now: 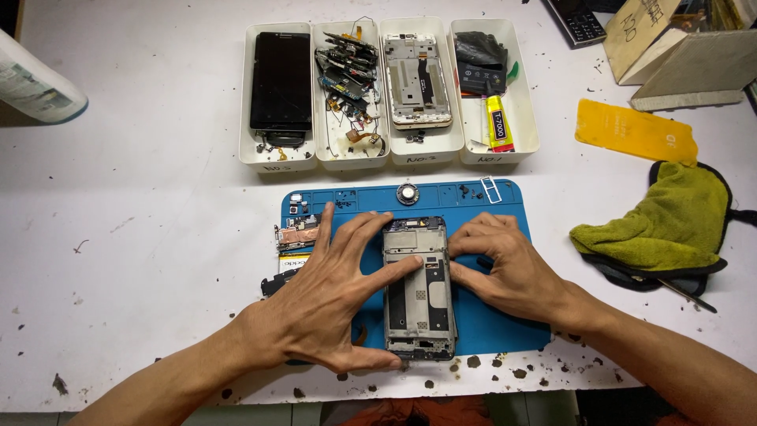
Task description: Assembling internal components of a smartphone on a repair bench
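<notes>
Fingers: we see our left hand (331, 296) spread flat, fingertips pressing the phone frame (419, 288) | right hand (505, 268) curled, fingertips against the frame's right edge | frame lies upright between both hands on the blue mat (505, 323), near edge | four white trays (497, 150) far behind | green cloth (670, 221) right.

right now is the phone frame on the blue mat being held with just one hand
No, both the left hand and the right hand press on the phone frame lying on the blue mat.
</notes>
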